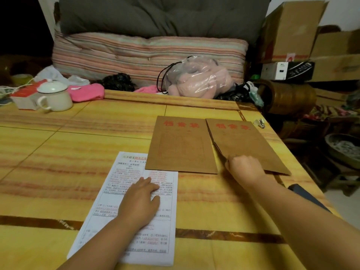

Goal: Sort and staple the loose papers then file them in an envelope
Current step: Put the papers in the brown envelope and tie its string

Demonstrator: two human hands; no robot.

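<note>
Pinching envelope [247, 145], right hand [245, 168] curled

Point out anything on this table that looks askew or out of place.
The right envelope lies skewed to its neighbour, its lower left edge lifted where the right hand grips it. The left envelope overlaps the top corner of the papers under the left hand. A small metal item, too small to identify, sits near the table's right edge.

- The left brown envelope [181, 145] covers the upper right corner of the printed papers [128, 209]
- The left hand [140, 201] hides the middle text of the papers
- The small metal object [259, 122] near the table's far right edge is too small to identify
- The dark flat object [305, 195] lies partly behind the right forearm
</note>
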